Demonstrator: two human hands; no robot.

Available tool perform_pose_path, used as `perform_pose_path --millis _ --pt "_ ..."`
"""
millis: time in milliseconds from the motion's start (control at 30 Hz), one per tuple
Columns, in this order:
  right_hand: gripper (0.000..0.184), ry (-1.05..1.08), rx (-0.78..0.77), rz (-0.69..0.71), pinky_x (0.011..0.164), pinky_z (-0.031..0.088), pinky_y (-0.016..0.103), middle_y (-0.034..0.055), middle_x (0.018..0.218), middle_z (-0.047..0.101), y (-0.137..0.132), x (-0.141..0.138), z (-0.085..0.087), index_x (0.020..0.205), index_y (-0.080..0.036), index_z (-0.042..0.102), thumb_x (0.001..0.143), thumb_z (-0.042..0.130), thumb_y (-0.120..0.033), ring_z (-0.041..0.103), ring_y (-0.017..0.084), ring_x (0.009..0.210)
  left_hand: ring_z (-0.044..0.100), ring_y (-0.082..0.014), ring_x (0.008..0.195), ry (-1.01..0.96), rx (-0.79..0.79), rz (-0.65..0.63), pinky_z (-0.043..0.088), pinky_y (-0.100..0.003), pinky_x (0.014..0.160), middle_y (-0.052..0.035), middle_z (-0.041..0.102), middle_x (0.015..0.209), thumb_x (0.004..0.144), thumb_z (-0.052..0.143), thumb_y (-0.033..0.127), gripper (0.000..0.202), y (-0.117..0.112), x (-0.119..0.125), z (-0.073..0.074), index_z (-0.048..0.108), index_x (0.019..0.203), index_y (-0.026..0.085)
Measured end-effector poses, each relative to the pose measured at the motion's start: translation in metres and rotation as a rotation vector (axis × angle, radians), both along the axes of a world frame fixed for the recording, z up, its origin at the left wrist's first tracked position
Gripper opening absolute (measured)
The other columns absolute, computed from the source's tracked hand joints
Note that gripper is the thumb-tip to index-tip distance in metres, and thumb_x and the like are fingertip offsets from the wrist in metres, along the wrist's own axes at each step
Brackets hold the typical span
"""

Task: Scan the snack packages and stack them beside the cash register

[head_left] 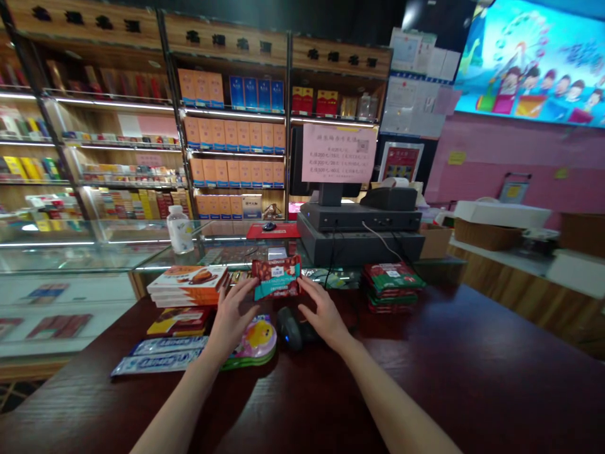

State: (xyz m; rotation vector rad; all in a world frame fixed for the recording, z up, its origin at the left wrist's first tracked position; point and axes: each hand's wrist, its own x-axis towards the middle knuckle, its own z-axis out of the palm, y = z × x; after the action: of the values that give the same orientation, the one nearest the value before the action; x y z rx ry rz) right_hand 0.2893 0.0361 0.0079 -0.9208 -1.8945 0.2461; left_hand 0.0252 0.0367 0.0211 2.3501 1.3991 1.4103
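A brown and teal chocolate packet (276, 278), its printed face toward me, is held up between my two hands above the back of the dark table. My left hand (232, 315) has its fingers at the packet's left edge, and the fingertips of my right hand (325, 312) are at the right edge. Below the packet lies a black barcode scanner (289, 329) with a small blue light. Partly behind my left hand are a pink and yellow pack (259, 334), a stack of white and orange boxes (186, 284) and blue-white long packs (158, 360).
Red and green packets (391, 284) are stacked at the right. Behind stand a cash register (359, 236) with a pink printed sign (338, 153) and a white bottle (180, 230) on the glass counter (155, 252). A red-brown box (177, 321) lies at left.
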Motion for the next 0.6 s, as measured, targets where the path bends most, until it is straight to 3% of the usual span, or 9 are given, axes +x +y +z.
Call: perform_pose_path --millis 167,333,600 --pt "0.066 -0.084 0.242 -0.083 0.113 0.045 0.047 0.0080 0.146 0.055 -0.006 0.000 -0.001 0.153 -0.033 0.039 0.093 0.053 -0.009 0.052 0.025 0.134 0.055 -0.0245 0.129 -0.036 0.093 -0.022 0.044 -0.045 0.113 -0.0076 0.058 0.137 0.087 0.061 0.031 0.056 -0.006 0.005 0.001 0.051 0.142 0.029" --pt "0.057 -0.070 0.407 -0.107 0.107 0.051 0.041 0.0094 0.131 0.064 -0.013 0.005 0.005 0.150 -0.031 0.046 0.098 0.045 -0.009 0.061 0.023 0.121 0.057 -0.0223 0.129 -0.016 0.105 -0.051 0.047 -0.041 0.111 -0.0073 0.058 0.137 0.090 0.057 0.027 0.051 -0.012 0.007 0.001 0.053 0.140 0.028" --pt "0.037 -0.002 0.410 -0.069 0.095 0.057 0.041 0.0093 0.114 0.071 -0.021 0.011 0.013 0.131 -0.027 0.066 0.099 0.051 -0.016 0.067 0.023 0.106 0.063 -0.0187 0.120 -0.032 0.155 -0.017 0.047 -0.037 0.112 -0.0035 0.069 0.125 0.094 0.049 0.027 0.034 -0.022 0.009 0.006 0.067 0.123 0.027"
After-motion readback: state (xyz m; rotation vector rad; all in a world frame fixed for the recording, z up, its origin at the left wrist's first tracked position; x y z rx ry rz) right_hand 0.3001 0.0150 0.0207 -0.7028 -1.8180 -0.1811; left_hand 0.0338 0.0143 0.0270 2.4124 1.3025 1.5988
